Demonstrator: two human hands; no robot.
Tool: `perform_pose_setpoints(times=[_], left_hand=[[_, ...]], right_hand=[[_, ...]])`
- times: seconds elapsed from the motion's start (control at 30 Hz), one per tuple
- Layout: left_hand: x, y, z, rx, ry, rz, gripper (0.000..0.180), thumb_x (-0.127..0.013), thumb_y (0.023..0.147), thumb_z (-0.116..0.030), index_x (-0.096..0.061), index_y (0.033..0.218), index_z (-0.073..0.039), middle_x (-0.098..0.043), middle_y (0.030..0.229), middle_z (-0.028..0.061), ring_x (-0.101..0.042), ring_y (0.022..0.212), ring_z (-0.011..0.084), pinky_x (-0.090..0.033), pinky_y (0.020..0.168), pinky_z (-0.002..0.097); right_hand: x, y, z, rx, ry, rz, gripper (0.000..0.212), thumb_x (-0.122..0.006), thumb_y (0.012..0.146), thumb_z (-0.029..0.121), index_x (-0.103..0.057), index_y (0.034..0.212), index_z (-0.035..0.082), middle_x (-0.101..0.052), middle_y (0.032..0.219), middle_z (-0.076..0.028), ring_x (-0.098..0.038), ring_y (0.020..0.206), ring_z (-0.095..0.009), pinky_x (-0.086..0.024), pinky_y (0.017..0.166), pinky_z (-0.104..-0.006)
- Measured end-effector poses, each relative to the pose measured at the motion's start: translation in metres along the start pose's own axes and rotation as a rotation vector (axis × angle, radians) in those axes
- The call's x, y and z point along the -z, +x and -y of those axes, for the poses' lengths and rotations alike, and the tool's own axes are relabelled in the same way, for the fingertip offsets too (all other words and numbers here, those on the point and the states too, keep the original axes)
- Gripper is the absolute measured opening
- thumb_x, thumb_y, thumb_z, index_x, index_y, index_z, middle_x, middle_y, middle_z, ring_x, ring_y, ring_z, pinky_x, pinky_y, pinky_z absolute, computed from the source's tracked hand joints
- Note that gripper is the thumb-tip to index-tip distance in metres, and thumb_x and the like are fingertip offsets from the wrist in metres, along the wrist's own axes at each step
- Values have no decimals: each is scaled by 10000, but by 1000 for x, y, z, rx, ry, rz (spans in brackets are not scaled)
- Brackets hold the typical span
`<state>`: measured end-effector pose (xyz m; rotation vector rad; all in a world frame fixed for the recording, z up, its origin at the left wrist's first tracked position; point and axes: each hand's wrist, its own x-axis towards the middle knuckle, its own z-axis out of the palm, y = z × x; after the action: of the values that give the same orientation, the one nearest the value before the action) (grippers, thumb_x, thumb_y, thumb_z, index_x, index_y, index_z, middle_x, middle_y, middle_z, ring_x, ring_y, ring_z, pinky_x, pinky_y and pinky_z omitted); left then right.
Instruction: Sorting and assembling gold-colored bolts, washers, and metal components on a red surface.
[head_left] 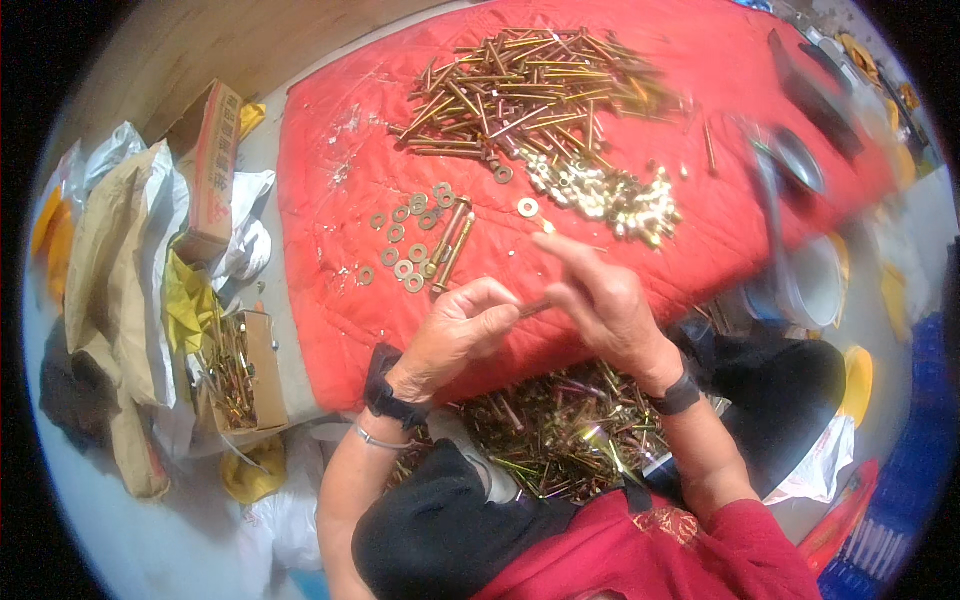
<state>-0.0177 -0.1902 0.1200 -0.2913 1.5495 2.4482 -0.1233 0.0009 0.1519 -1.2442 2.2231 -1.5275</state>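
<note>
My left hand point(462, 325) is closed, its thumb and forefinger pinching a thin reddish-brown bolt point(534, 309). The bolt points right, toward my right hand point(612, 305). That hand has its fingers stretched out and apart, and its thumb is close to the bolt's far end; whether they touch I cannot tell. Beyond my left hand, a few assembled bolts point(452, 245) lie side by side on the red quilted cloth point(335, 330). Flat washers point(403, 268) are scattered to their left, and one washer point(527, 207) lies by itself. Shiny nuts point(610, 200) form a pile beyond my right hand.
A large heap of long bolts point(540, 85) covers the cloth's far middle. More bolts point(560, 430) fill the space below its near edge, between my legs. To the left stand a cardboard box point(265, 370) of metal rods and paper sacks point(120, 240); a pale bucket point(815, 285) is at right.
</note>
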Motion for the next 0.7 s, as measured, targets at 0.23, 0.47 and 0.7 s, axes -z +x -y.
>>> perform_pose_setpoints(times=[0.23, 0.47, 0.7], left_hand=[[-6, 1, -4, 22, 72, -15, 122, -629, 964, -212, -623, 978, -90, -493, 719, -91, -427, 612, 14, -345, 540, 190], [-17, 0, -22, -315, 607, 208, 133, -647, 912, -140, -680, 957, -19, -637, 936, 40, -599, 945, 166, -459, 875, 318], [25, 21, -17, -444, 1451, -634, 91, -675, 834, -88, -630, 888, -30, -611, 871, 98, -606, 854, 258, -486, 754, 381]], right_hand=[[-1, 1, -20, 196, -19, 26, 368, -585, 893, 18, -575, 1259, 58, -624, 849, -159, -644, 701, -262, -513, 637, -361], [27, 1, -18, -212, 310, 94, 298, -584, 953, 182, -604, 1217, 45, -581, 820, -44, -545, 737, -110, -463, 692, -269], [19, 2, -30, -108, 84, 74, 259, -654, 893, 120, -614, 1129, 22, -638, 899, -112, -624, 812, -194, -496, 736, -324]])
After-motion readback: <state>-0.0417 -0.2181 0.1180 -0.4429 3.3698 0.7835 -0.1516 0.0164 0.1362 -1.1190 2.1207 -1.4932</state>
